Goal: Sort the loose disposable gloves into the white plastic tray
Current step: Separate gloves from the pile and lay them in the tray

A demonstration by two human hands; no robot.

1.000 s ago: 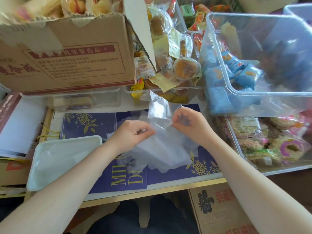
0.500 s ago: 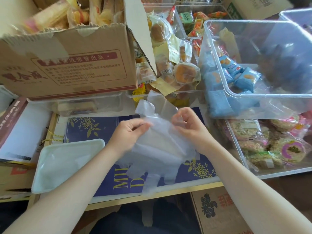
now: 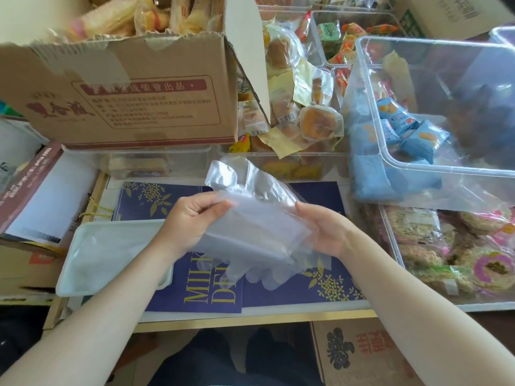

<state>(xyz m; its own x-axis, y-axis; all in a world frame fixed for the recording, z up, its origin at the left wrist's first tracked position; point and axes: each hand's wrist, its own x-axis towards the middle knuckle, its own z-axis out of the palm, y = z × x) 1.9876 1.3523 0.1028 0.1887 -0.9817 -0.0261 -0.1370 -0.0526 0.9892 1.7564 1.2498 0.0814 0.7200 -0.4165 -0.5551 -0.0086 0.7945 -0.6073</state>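
Note:
A bunch of clear disposable gloves [image 3: 259, 227] hangs above the blue printed mat, held between both hands. My left hand [image 3: 189, 221] grips the bunch's left edge, thumb on top. My right hand [image 3: 326, 232] holds its right edge with the fingers curled under the plastic. Glove fingers dangle from the bottom of the bunch, and one flap sticks up at the top. The white plastic tray [image 3: 83, 285] lies flat on the table to the left, just beside my left wrist, with a thin clear film visible in it.
A torn cardboard box [image 3: 133, 96] of snacks stands behind the tray. Clear bins with wrapped pastries [image 3: 317, 121] and blue snack packs [image 3: 412, 132] crowd the back and right. A bin of rice cakes [image 3: 473, 260] sits at the right. The blue mat [image 3: 292, 291] covers the table front.
The hands have drawn apart and lifted the gloves off the mat, spreading the bunch wider. The camera view has also shifted closer and slightly right.

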